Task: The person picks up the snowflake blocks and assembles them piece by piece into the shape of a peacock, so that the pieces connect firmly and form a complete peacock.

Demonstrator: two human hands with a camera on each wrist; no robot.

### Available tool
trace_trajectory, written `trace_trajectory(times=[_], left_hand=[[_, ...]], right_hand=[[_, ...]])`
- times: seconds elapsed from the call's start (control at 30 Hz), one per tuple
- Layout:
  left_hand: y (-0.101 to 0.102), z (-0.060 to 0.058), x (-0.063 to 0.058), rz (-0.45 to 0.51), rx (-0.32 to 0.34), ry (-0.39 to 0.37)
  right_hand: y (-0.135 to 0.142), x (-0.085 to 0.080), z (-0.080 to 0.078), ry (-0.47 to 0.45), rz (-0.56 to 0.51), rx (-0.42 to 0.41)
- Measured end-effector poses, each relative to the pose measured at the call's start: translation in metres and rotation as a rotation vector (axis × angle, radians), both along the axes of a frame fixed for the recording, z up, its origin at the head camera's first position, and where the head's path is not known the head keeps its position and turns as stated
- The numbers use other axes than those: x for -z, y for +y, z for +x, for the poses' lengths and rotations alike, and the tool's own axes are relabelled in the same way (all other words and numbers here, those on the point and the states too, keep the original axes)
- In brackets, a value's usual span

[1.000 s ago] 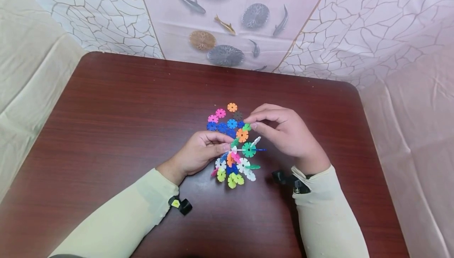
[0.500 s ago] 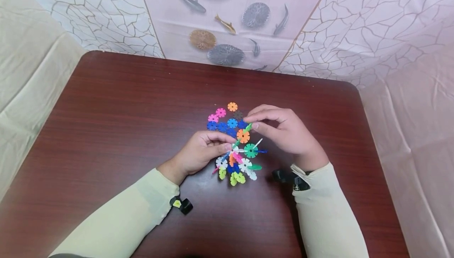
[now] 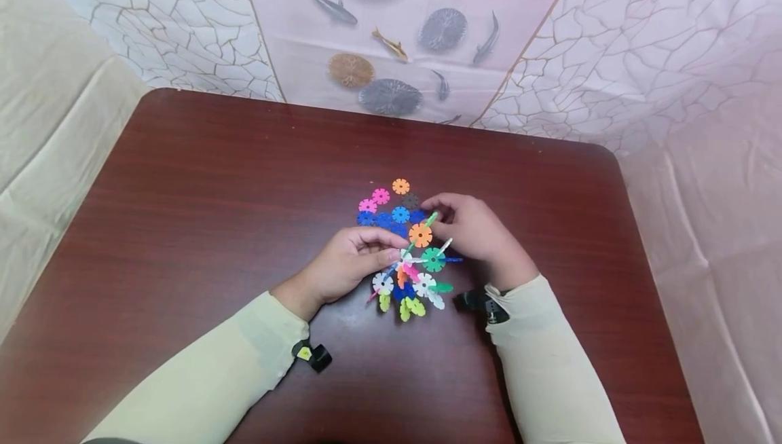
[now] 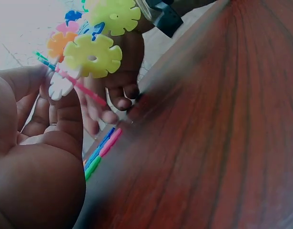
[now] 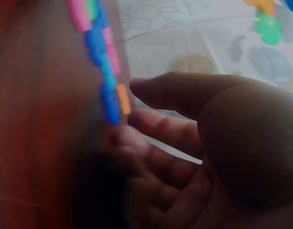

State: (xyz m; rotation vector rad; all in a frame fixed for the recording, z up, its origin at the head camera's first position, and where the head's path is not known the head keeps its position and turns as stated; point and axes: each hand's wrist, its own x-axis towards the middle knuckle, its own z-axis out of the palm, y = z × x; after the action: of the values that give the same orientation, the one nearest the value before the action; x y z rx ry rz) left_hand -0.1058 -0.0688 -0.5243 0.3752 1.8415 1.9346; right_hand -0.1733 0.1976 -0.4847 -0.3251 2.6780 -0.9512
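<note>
Between thumb and index finger, my left hand (image 3: 342,261) pinches a cluster of interlocked notched plastic discs (image 3: 424,284) above the table. White, green, orange, pink, blue and yellow discs stick out of it at various angles; a yellow disc (image 4: 93,56) faces the left wrist camera. A light green disc (image 3: 432,220) is slotted into the cluster's orange disc (image 3: 420,235). My right hand (image 3: 479,233) is behind the cluster, close to the loose discs (image 3: 400,214). In the right wrist view its thumb and fingers stand apart with nothing between them, near a blurred blue disc (image 5: 110,105).
Loose orange (image 3: 400,187), pink (image 3: 381,196), dark and blue discs lie flat in a small group beyond the left hand. The dark red table (image 3: 214,159) has patterned cloth (image 3: 391,70) hanging behind it and plain cloth at both sides.
My right hand has let go of the light green disc, which stays on the cluster, and has moved lower and slightly left. The left hand keeps its grip; the cluster has turned slightly.
</note>
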Motion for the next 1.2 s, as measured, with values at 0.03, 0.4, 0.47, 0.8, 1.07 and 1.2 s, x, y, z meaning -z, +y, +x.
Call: trace_trajectory(times=[0.03,0.4,0.47,0.8,1.07,1.2], left_hand=[[0.000,0.000,0.000,-0.004,-0.006,-0.005],[0.000,0.003,0.001,0.018,-0.058,-0.024],[0.001,0.002,0.001,0.015,-0.050,-0.025],[0.001,0.003,-0.002,0.001,0.079,-0.008],[0.000,0.004,-0.002,0.036,0.097,0.012],[0.000,0.004,-0.002,0.040,0.098,0.007]], right_hand=[[-0.002,0.002,0.000,-0.003,0.013,-0.001],[-0.007,0.010,0.003,0.085,0.090,-0.084],[-0.001,0.008,0.003,0.066,0.049,-0.103],[0.023,-0.010,0.005,-0.053,-0.536,-0.117],[0.022,-0.019,0.011,-0.019,-0.556,-0.187],[0.023,-0.020,0.013,-0.003,-0.585,-0.221]])
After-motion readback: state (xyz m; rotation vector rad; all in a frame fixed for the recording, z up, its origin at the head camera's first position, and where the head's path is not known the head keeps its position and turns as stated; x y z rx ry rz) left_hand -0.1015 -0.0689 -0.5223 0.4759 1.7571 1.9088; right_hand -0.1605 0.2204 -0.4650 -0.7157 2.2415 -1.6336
